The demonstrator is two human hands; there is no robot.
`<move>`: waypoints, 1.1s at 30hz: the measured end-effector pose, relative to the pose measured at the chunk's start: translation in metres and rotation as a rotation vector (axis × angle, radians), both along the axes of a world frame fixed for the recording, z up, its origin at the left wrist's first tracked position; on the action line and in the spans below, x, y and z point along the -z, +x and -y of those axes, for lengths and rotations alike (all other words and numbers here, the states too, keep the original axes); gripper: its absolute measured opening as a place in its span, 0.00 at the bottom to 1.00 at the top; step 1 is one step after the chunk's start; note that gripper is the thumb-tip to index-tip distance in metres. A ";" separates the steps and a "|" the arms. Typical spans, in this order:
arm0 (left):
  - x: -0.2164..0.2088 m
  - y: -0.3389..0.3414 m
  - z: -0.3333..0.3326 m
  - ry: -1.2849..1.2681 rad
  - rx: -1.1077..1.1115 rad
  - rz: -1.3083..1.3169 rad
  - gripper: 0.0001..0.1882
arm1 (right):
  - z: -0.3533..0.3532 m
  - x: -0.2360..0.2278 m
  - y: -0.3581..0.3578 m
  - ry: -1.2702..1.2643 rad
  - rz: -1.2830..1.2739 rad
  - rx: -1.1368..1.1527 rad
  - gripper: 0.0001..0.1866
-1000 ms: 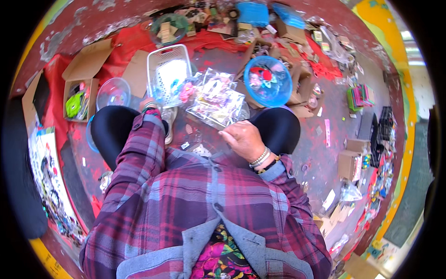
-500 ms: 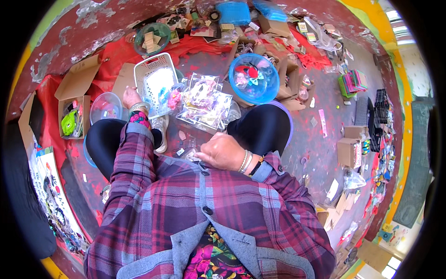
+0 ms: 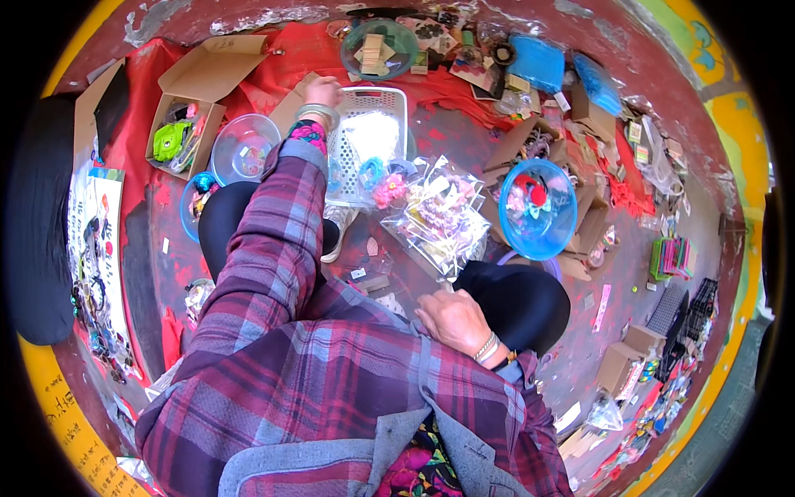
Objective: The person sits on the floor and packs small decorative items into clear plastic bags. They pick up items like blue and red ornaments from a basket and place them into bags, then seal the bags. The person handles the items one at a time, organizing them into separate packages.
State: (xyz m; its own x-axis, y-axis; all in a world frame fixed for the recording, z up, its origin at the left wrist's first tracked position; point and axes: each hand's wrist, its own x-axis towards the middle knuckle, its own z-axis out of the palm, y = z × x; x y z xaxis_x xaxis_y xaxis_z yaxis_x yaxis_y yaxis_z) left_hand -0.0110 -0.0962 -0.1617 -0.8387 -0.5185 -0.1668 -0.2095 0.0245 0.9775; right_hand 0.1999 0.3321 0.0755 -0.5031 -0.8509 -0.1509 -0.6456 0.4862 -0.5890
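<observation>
The person is sitting on a red-painted floor [image 3: 464,141] crowded with small goods, and the left arm is now stretching far forward. Half a second ago the left hand [image 3: 321,89] was lying by the near left corner of the white plastic basket [image 3: 369,137]; now it is reaching up along the basket's left side to its far left corner, fingers curling over the rim there, so it seems to be taking hold of the basket rather than anything inside it. The wrist is wearing pale bangles [image 3: 317,111].

The right hand [image 3: 451,319] is resting low against the black-clad right knee [image 3: 517,302], fingers loosely bent; whether it is pinching anything I cannot tell. It has hardly moved.

Just right of the basket a clear bag of hair ornaments [image 3: 439,219] is lying on the floor, touching its near right corner, with a blue bowl [image 3: 537,209] of trinkets beyond it. Left of the basket a clear bowl [image 3: 245,147] and an open cardboard box [image 3: 189,124] are sitting near the red cloth's edge
</observation>
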 end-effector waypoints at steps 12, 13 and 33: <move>0.038 -0.028 -0.077 -0.936 0.537 0.804 0.29 | 0.003 0.007 -0.020 0.137 0.061 0.133 0.05; 0.045 -0.031 -0.079 -0.976 0.527 0.773 0.28 | 0.003 0.005 -0.022 0.151 0.079 0.142 0.05; 0.043 -0.034 -0.074 -1.029 0.506 0.604 0.11 | 0.000 0.005 -0.027 0.147 0.072 0.199 0.06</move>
